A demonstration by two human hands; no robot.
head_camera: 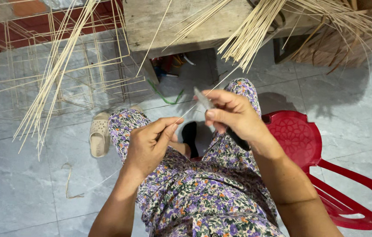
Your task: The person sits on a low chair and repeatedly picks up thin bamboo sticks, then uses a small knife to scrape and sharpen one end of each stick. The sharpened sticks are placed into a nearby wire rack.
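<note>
Seated over a lap in floral-print trousers (203, 193), the person works a single thin bamboo sliver (194, 106) between both hands. The left hand (148, 147) is clenched around the near end of the sliver, thumb pressed along it, just above the left knee. The right hand (234, 115) is closed on a small knife whose pale blade (203, 100) juts out from the fingers and lies against the sliver; a dark handle end (238, 140) shows below the palm. From the hands the sliver runs up and away toward the wooden bench (172, 22), beyond the knees. On the bench lies a loose sheaf of bamboo strips (247, 39), their ends overhanging its front edge. To the left of the bench stands a stack of open box frames (32, 57) made of thin sticks, with another bundle of long strips (54, 74) leaning across them. A beige clog (99, 134) lies on the grey tiled floor (19, 184) below the frames, left of the knee. A red plastic chair (309, 149) sits right of the lap.
</note>
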